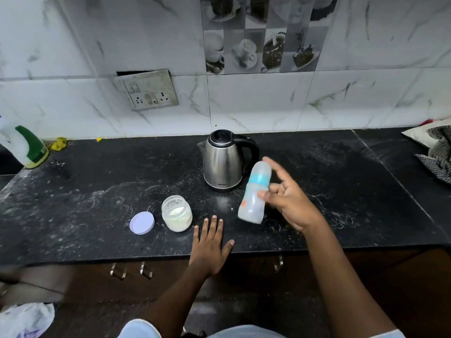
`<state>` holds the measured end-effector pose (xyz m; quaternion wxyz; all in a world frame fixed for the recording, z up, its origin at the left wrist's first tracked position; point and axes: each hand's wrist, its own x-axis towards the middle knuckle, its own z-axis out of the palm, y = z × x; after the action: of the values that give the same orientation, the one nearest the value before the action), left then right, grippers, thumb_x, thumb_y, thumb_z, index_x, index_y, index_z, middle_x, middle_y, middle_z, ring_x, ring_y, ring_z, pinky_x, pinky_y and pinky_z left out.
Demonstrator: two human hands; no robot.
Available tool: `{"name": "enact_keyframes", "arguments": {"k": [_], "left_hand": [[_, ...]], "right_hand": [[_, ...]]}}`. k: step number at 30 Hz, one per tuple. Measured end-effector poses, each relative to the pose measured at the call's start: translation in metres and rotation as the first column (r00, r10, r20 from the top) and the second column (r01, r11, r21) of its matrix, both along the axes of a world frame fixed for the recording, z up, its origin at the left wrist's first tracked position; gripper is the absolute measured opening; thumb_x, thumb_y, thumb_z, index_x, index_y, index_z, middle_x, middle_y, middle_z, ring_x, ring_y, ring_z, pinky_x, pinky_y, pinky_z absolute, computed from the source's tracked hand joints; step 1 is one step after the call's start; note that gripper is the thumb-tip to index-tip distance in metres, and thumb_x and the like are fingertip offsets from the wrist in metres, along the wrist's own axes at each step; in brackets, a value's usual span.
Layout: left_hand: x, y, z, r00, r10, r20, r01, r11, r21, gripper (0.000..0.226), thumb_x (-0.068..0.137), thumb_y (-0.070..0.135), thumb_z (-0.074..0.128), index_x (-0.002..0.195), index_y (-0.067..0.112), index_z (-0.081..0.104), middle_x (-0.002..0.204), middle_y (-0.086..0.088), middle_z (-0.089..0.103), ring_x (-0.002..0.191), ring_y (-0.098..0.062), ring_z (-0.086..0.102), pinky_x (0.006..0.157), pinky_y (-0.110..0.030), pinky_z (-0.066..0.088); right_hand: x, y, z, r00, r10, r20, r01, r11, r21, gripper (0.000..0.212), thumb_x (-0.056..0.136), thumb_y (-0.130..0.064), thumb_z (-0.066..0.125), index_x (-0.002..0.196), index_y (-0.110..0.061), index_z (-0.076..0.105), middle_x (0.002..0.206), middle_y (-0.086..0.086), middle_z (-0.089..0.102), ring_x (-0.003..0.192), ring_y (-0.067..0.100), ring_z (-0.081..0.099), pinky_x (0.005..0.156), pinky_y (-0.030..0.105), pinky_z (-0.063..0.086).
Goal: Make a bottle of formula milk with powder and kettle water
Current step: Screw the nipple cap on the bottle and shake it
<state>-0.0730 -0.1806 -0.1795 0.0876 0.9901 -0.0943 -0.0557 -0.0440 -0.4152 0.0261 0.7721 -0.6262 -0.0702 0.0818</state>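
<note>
A capped baby bottle [255, 191] with a teal ring tilts just above the black counter [97, 203], blurred by motion. My right hand [290, 203] holds it loosely, thumb across its front, index finger stretched up behind it and the other fingers spread. A steel electric kettle [223, 162] with a black lid and handle stands just behind the bottle. An open jar of white formula powder [177, 213] stands left of centre, its round pale lid [142, 222] lying beside it. My left hand [210, 247] rests flat on the counter's front edge, right of the jar.
A white and green spray bottle [24, 147] stands at the far left edge. A checked cloth [436, 157] lies at the far right. A wall socket plate [148, 90] sits above the counter. Drawer handles [131, 270] show below the front edge.
</note>
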Motion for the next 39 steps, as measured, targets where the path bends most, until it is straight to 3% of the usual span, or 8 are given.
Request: {"name": "enact_keyframes", "arguments": {"k": [13, 17, 20, 24, 28, 32, 36, 39], "left_hand": [[0.0004, -0.0002, 0.0029, 1.0, -0.004, -0.025, 0.004, 1.0, 0.025, 0.083, 0.1, 0.072, 0.008, 0.166, 0.023, -0.003, 0.174, 0.0, -0.009, 0.16, -0.024, -0.015, 0.127, -0.052, -0.011], [0.0007, -0.0006, 0.002, 1.0, 0.003, -0.012, -0.003, 1.0, 0.013, 0.089, 0.094, 0.075, -0.003, 0.166, 0.023, 0.0, 0.175, -0.001, -0.006, 0.16, -0.025, -0.013, 0.127, -0.052, -0.01], [0.001, -0.0013, 0.0022, 1.0, 0.0, -0.03, 0.001, 1.0, 0.021, 0.082, 0.1, 0.072, 0.006, 0.166, 0.024, -0.003, 0.174, 0.0, -0.009, 0.16, -0.024, -0.015, 0.127, -0.052, -0.011], [0.0003, 0.0005, 0.0026, 1.0, 0.009, -0.03, -0.008, 1.0, 0.022, 0.08, 0.102, 0.07, 0.01, 0.166, 0.024, -0.004, 0.174, 0.0, -0.011, 0.159, -0.024, -0.017, 0.126, -0.051, -0.014], [-0.0004, -0.0008, 0.0008, 1.0, -0.003, -0.008, 0.003, 1.0, 0.016, 0.091, 0.091, 0.076, -0.007, 0.166, 0.024, -0.002, 0.174, 0.0, -0.008, 0.159, -0.024, -0.015, 0.123, -0.049, -0.017], [0.0005, -0.0003, -0.0002, 1.0, 0.006, 0.006, -0.006, 1.0, 0.002, 0.094, 0.09, 0.076, -0.008, 0.166, 0.022, 0.001, 0.175, -0.001, -0.004, 0.16, -0.025, -0.013, 0.123, -0.049, -0.016], [-0.0007, -0.0009, 0.0021, 1.0, 0.001, -0.002, -0.001, 1.0, 0.005, 0.092, 0.09, 0.076, -0.007, 0.166, 0.024, -0.002, 0.174, 0.0, -0.008, 0.159, -0.024, -0.015, 0.122, -0.048, -0.018], [-0.0006, -0.0013, 0.0024, 1.0, 0.009, 0.0, -0.009, 1.0, 0.012, 0.093, 0.089, 0.076, -0.009, 0.166, 0.024, -0.002, 0.174, 0.0, -0.008, 0.159, -0.024, -0.016, 0.123, -0.049, -0.017]], "right_hand": [[0.0029, 0.0082, -0.0052, 0.976, -0.214, -0.049, 0.219, 0.964, 0.152, 0.078, 0.093, -0.002, 0.067, 0.154, -0.038, 0.035, 0.122, 0.016, 0.072, 0.118, 0.029, 0.067, 0.098, 0.045, 0.058], [-0.0026, 0.0082, -0.0022, 0.999, -0.038, -0.016, 0.038, 0.999, 0.031, 0.084, 0.087, -0.002, 0.072, 0.155, -0.037, 0.037, 0.12, 0.023, 0.073, 0.113, 0.029, 0.071, 0.096, 0.039, 0.058], [0.0033, 0.0064, -0.0052, 0.972, -0.229, -0.056, 0.235, 0.953, 0.19, 0.086, 0.085, -0.009, 0.073, 0.157, -0.037, 0.033, 0.122, 0.016, 0.073, 0.12, 0.029, 0.068, 0.096, 0.042, 0.059], [-0.0002, 0.0026, -0.0015, 1.0, -0.004, -0.014, 0.005, 1.0, 0.02, 0.087, 0.086, -0.006, 0.072, 0.158, -0.036, 0.033, 0.121, 0.023, 0.073, 0.114, 0.029, 0.071, 0.095, 0.037, 0.058], [0.0036, 0.0005, -0.0049, 0.976, -0.204, -0.07, 0.214, 0.954, 0.209, 0.08, 0.09, -0.006, 0.069, 0.156, -0.037, 0.036, 0.129, 0.021, 0.069, 0.118, 0.027, 0.07, 0.094, 0.042, 0.06], [-0.0033, 0.003, -0.0028, 0.999, -0.015, -0.049, 0.018, 0.999, 0.05, 0.083, 0.088, -0.007, 0.07, 0.157, -0.037, 0.035, 0.122, 0.023, 0.073, 0.111, 0.025, 0.072, 0.095, 0.039, 0.059], [0.0008, 0.0057, -0.0055, 0.978, -0.196, -0.076, 0.208, 0.955, 0.211, 0.078, 0.092, -0.006, 0.066, 0.157, -0.037, 0.034, 0.127, 0.02, 0.069, 0.12, 0.028, 0.068, 0.101, 0.047, 0.057], [-0.0045, 0.0067, -0.0034, 0.999, -0.014, -0.039, 0.016, 0.998, 0.055, 0.083, 0.088, -0.007, 0.07, 0.157, -0.038, 0.034, 0.124, 0.023, 0.071, 0.113, 0.026, 0.07, 0.096, 0.038, 0.058]]}}
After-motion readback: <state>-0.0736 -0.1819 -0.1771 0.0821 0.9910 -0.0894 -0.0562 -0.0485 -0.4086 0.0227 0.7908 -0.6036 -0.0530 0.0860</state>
